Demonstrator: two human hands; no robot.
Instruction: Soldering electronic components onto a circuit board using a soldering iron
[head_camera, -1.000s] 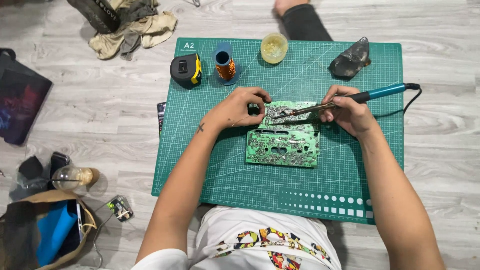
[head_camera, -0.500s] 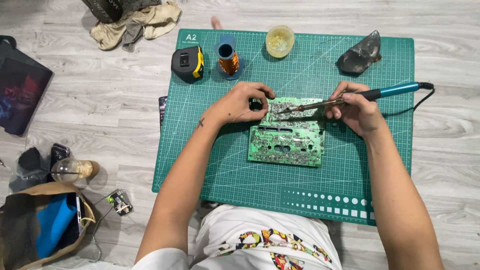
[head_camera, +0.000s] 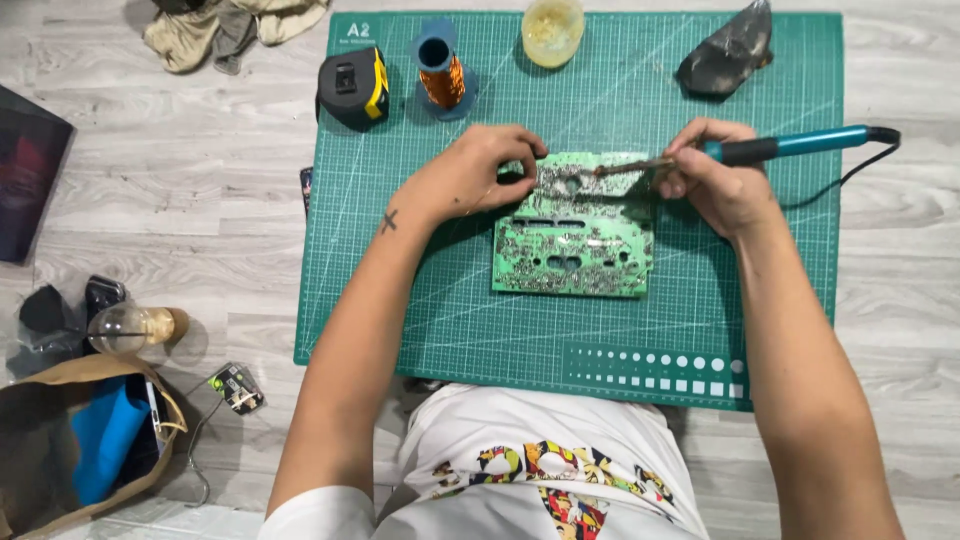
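Centrally, on the green gridded cutting mat (head_camera: 420, 300), lies the green printed circuit board (head_camera: 575, 235), solder side up, flat and square to the mat's lines. The left hand (head_camera: 470, 175) rests at the board's 10 o'clock corner, fingers curled, with thumb and forefinger pinched at the board's upper left edge; whether a fine wire is held between them cannot be told. The right hand (head_camera: 715, 180) sits at the board's 2 o'clock, just off its upper right corner, clenched in a pen grip around the teal-handled soldering iron (head_camera: 790, 146). The iron lies nearly level, its metal tip pointing toward 9 o'clock and meeting the silvery upper strip of the board between the two hands; its black cord trails off toward 3 o'clock.

Along the mat's 12 o'clock edge stand, from left to right, a black-and-yellow tape measure (head_camera: 353, 88), a blue spool of copper wire (head_camera: 440, 68), a round pale-yellow tub (head_camera: 552, 30) and a crumpled dark grey lump (head_camera: 728, 52). Off the mat, on the grey wooden floor (head_camera: 180, 200), a brown paper bag with blue contents (head_camera: 90, 440) lies at 8 o'clock, with a clear glass bulb (head_camera: 125, 328) just above it. A heap of beige cloth (head_camera: 220, 28) lies at 11 o'clock.
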